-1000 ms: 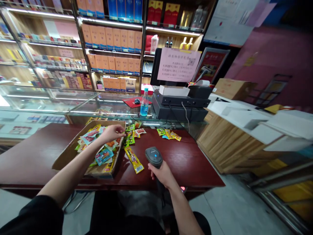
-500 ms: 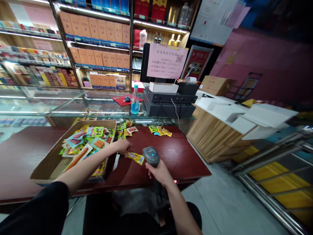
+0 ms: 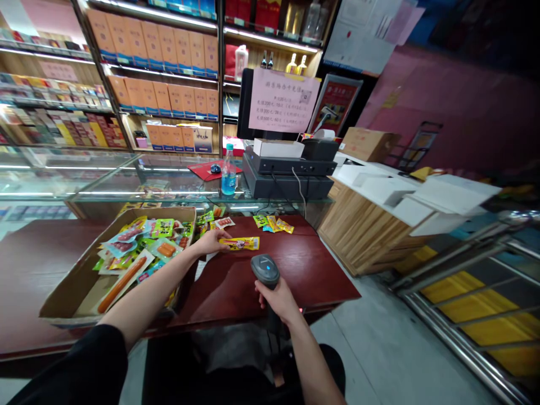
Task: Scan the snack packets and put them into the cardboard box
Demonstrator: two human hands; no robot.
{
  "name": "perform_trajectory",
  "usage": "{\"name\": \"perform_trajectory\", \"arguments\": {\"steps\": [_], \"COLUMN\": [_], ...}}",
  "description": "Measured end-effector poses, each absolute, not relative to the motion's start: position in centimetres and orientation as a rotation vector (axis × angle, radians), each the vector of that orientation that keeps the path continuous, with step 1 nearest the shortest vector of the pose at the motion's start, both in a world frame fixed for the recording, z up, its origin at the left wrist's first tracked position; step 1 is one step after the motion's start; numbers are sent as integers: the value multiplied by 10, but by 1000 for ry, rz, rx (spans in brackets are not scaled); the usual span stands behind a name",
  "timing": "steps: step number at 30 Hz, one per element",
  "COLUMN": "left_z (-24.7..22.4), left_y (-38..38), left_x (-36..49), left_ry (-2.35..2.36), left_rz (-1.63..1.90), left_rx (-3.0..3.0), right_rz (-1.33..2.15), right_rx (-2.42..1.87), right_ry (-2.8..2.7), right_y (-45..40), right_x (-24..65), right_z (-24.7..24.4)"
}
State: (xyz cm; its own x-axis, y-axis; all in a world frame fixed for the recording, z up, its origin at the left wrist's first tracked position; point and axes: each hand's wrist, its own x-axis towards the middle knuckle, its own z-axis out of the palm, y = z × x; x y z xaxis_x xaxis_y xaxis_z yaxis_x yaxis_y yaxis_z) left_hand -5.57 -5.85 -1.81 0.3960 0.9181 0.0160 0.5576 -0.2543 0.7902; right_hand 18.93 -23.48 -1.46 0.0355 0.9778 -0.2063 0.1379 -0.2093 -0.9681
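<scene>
Yellow and shiny, the long snack packet (image 3: 241, 243) is pinched at one end by our left hand (image 3: 211, 242). Our left arm reaches forward and across, over the edge of the cardboard box (image 3: 67, 287), with the palm down and the fingers bent. The packet points out sideways from our fingertips, toward our right side. Our right hand (image 3: 276, 298) is wrapped round the handle of the dark scanner (image 3: 265, 270), and that arm comes up from below with the scanner's head on top. The scanner is near the packet, on the side closer to us. Past our left hand, small snack packs (image 3: 206, 218) lie on the red-brown table (image 3: 291, 264).
</scene>
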Motion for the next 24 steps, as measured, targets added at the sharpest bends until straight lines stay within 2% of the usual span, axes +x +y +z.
{"name": "perform_trajectory", "arguments": {"steps": [7,20,24], "left_z": [-12,-12,1], "left_y": [-61,-63,-63], "left_x": [-55,-54,-55], "left_ry": [1175,1149,1205], "left_rz": [658,620,668], "left_rx": [1780,1782,1850], "right_rz": [1234,1239,1248], "right_rx": [-1463,-1420,-1416], "right_ry": [-1150,-1131,-1132], "right_y": [-232,-236,-234], "right_x": [191,196,194], "right_z": [-13,-13,-13]}}
